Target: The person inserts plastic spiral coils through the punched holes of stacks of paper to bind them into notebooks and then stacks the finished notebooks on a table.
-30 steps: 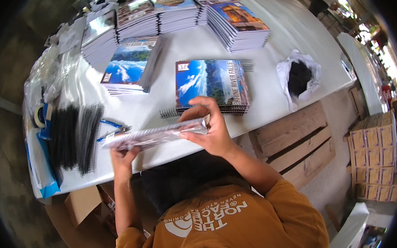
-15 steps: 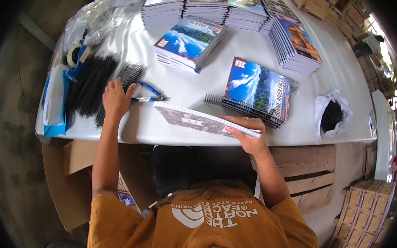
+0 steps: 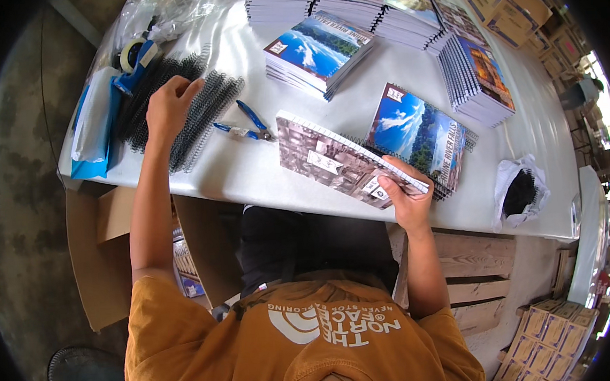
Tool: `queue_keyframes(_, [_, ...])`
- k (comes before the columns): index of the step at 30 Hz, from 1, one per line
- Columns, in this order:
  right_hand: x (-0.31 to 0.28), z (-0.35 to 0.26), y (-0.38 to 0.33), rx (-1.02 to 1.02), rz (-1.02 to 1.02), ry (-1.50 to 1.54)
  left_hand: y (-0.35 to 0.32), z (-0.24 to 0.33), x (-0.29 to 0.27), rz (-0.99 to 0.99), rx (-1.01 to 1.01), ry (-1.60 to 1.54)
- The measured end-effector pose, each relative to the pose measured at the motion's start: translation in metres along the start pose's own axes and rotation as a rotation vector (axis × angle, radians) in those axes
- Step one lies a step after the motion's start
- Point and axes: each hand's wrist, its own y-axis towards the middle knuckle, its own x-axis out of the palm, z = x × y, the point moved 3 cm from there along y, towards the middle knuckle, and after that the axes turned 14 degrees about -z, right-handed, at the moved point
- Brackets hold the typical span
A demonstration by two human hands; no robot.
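My right hand (image 3: 411, 196) grips a notebook (image 3: 334, 159) at its right end, thumb on the brown-and-white photo cover. The notebook is tilted, its punched edge upward, just above the table's front edge. My left hand (image 3: 170, 104) is over a pile of black spiral binding coils (image 3: 206, 120), fingers curled in; whatever they may hold is hidden. Blue-handled pliers (image 3: 248, 124) lie open to the right of the coils. Behind the held notebook, notebooks with a blue waterfall cover (image 3: 413, 128) lie with coils along their edges.
Stacked notebooks (image 3: 317, 50) stand mid-table, with more along the back and a coil-bound stack (image 3: 476, 82) at right. A tape dispenser (image 3: 133, 65) and a blue-white packet (image 3: 95, 123) lie at left. A white bag (image 3: 521, 191) holds black coils. An opened cardboard box (image 3: 89, 259) sits below.
My left hand has lifted off the coils and its fingers have curled in. The notebook in my right hand has turned, so more of its cover shows. The view has shifted.
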Motion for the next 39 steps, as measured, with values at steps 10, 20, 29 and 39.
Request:
queue_keyframes(10, [-0.003, 0.004, 0.004, 0.051, 0.029, 0.018, -0.070, 0.073, 0.036, -0.528, 0.470, -0.535])
queue_keyframes(20, [-0.003, 0.000, 0.003, 0.001, -0.040, -0.017, -0.064, 0.070, 0.043, -0.426, 0.375, -0.563])
queue_keyframes(29, [-0.002, 0.002, 0.001, -0.004, -0.027, 0.002, -0.064, 0.074, 0.029, -0.504, 0.329, -0.504])
queue_keyframes(39, [-0.003, -0.003, 0.009, -0.153, -0.184, 0.029, -0.057, 0.092, 0.021, -0.686, 0.413, -0.810])
